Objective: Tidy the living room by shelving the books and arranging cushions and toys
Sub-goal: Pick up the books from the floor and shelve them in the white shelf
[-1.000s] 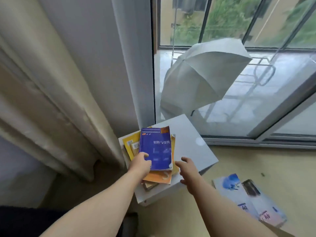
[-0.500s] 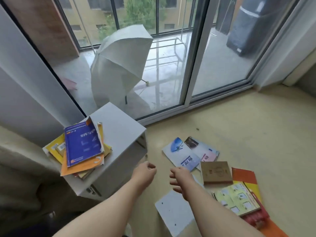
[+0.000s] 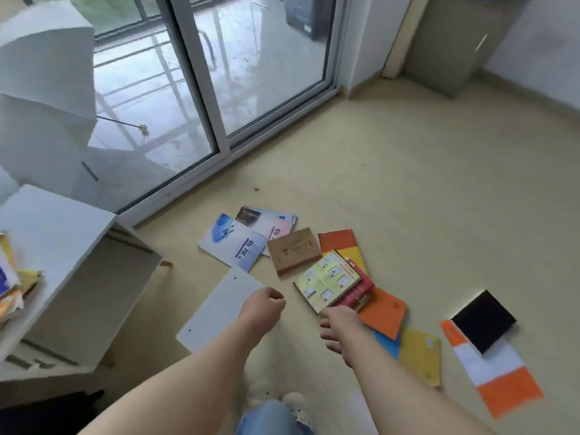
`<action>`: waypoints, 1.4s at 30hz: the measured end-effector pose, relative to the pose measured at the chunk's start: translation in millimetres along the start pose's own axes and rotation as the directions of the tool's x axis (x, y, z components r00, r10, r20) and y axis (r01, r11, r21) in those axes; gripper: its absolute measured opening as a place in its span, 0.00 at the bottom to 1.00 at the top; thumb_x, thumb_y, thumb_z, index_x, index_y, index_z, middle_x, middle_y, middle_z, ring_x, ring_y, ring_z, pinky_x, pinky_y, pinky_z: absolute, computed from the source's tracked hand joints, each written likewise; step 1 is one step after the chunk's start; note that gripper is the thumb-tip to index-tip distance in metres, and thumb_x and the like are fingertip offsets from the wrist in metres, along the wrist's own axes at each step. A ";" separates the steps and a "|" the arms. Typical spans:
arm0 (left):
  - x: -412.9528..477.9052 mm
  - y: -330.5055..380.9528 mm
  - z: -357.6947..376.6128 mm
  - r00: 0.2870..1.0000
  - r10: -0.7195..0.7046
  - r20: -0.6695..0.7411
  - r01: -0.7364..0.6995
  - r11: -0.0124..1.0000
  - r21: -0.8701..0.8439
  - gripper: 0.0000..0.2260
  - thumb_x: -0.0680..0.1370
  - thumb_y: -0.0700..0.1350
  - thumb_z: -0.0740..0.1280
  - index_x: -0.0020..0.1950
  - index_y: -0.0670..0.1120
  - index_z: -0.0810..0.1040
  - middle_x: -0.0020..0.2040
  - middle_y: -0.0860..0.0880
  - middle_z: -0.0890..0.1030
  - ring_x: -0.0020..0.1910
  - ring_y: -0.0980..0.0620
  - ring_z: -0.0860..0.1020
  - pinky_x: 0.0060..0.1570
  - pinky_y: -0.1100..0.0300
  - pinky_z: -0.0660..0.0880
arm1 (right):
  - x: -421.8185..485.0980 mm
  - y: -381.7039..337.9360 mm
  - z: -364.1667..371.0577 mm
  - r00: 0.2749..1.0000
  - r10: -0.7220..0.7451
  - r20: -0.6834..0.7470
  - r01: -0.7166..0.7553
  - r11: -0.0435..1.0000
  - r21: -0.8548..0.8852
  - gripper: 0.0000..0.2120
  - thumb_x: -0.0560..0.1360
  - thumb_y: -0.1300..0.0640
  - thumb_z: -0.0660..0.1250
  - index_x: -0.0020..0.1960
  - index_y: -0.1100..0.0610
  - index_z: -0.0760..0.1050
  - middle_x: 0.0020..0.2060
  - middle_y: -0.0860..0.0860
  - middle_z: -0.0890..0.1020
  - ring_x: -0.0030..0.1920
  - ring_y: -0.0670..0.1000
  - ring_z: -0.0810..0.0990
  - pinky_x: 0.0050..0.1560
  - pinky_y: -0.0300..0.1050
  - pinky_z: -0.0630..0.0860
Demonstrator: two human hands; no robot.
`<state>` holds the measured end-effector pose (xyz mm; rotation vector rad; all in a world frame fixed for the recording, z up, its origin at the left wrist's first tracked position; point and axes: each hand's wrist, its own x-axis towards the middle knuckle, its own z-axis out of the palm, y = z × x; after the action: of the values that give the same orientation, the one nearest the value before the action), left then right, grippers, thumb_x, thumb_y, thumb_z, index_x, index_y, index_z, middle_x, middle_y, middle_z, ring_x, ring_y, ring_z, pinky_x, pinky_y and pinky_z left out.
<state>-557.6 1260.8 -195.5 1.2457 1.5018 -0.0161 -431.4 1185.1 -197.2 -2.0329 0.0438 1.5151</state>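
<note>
Several books lie scattered on the beige floor: a blue-and-white book (image 3: 233, 243), a brown book (image 3: 293, 251), a yellow-green book (image 3: 326, 284) on top of a red one (image 3: 361, 291), an orange book (image 3: 384, 312) and a yellow book (image 3: 419, 359). My left hand (image 3: 262, 307) hovers above a white board (image 3: 216, 309), fingers loosely curled and holding nothing. My right hand (image 3: 340, 328) reaches down with fingers spread, just below the yellow-green book, holding nothing. A stack of books (image 3: 12, 287) sits on the white shelf unit (image 3: 62, 233) at the left edge.
Sliding glass doors (image 3: 201, 89) close off a balcony with a white umbrella (image 3: 44, 73). A black book (image 3: 483, 320) on an orange-and-white book (image 3: 499, 378) lies at the right. A grey cabinet (image 3: 452, 42) stands at the back right.
My view has swung right from the shelf unit to the floor. Both hands left the stack on the shelf and moved down toward the scattered books.
</note>
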 end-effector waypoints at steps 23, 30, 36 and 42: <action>57.6 201.2 300.8 0.897 0.085 0.433 -0.335 0.770 0.543 0.11 0.76 0.40 0.60 0.53 0.45 0.78 0.44 0.46 0.78 0.41 0.48 0.75 0.37 0.62 0.69 | 104.4 14.5 -282.9 0.939 0.261 -0.222 -0.070 0.779 0.623 0.09 0.77 0.60 0.59 0.38 0.56 0.70 0.36 0.53 0.74 0.32 0.51 0.71 0.34 0.42 0.66; 78.1 196.2 450.5 0.914 0.041 0.404 -0.281 0.783 0.555 0.05 0.77 0.41 0.62 0.49 0.48 0.76 0.37 0.49 0.77 0.37 0.50 0.77 0.30 0.64 0.68 | 178.4 69.1 -407.2 0.938 0.285 -0.199 -0.118 0.799 0.589 0.08 0.76 0.61 0.57 0.54 0.55 0.70 0.36 0.52 0.73 0.34 0.50 0.71 0.33 0.40 0.66; 110.0 173.8 595.9 0.890 0.020 0.456 -0.309 0.761 0.570 0.04 0.77 0.43 0.62 0.48 0.49 0.75 0.43 0.47 0.79 0.42 0.46 0.79 0.36 0.61 0.71 | 263.6 130.9 -508.8 0.910 0.293 -0.293 -0.103 0.844 0.526 0.05 0.75 0.62 0.57 0.41 0.58 0.71 0.37 0.55 0.76 0.40 0.56 0.73 0.42 0.46 0.70; 185.8 117.7 703.5 0.862 -0.008 0.507 -0.332 0.747 0.576 0.05 0.78 0.43 0.60 0.51 0.48 0.74 0.40 0.50 0.77 0.42 0.48 0.77 0.32 0.63 0.68 | 369.1 205.4 -541.6 0.905 0.299 -0.302 -0.081 0.819 0.568 0.07 0.76 0.62 0.57 0.40 0.57 0.69 0.34 0.53 0.73 0.39 0.54 0.72 0.41 0.45 0.68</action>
<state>55.1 1013.3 -522.1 1.7672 0.9413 -0.7451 89.7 875.2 -519.9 -1.8390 0.7765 1.0238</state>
